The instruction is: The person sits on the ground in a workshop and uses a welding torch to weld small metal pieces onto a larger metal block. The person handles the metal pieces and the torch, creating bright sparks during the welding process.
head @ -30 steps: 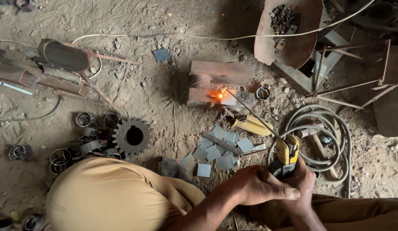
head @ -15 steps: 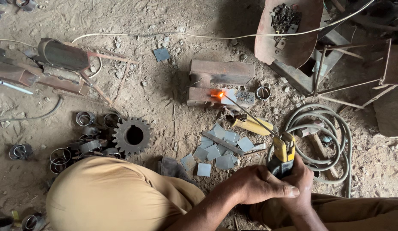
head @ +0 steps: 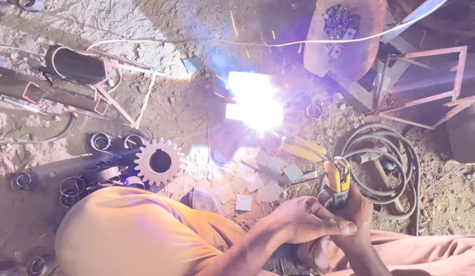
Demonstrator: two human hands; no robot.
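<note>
Both my hands close around a welding electrode holder (head: 337,179) with yellow jaws, at lower right. My left hand (head: 304,221) wraps over the front of the grip. My right hand (head: 359,210) clasps it from behind, partly hidden by the left. The thin electrode rod runs up and left from the holder into a white-blue arc flash (head: 255,105). Glare hides the metal piece under the arc. Sparks fly above the flash. My knees in orange cloth (head: 140,235) fill the bottom of the view.
Small square steel plates (head: 263,179) and yellow-handled pliers (head: 301,151) lie between arc and hands. A toothed gear (head: 159,161) and several steel rings (head: 71,186) lie left. A coiled cable (head: 396,158) lies right, a rusty pan (head: 350,36) of small parts above, on dirt ground.
The small orange glow at the electrode tip has burst into a large white-blue arc with sparks, lighting the whole ground. My hands hold the same grip and have hardly moved.
</note>
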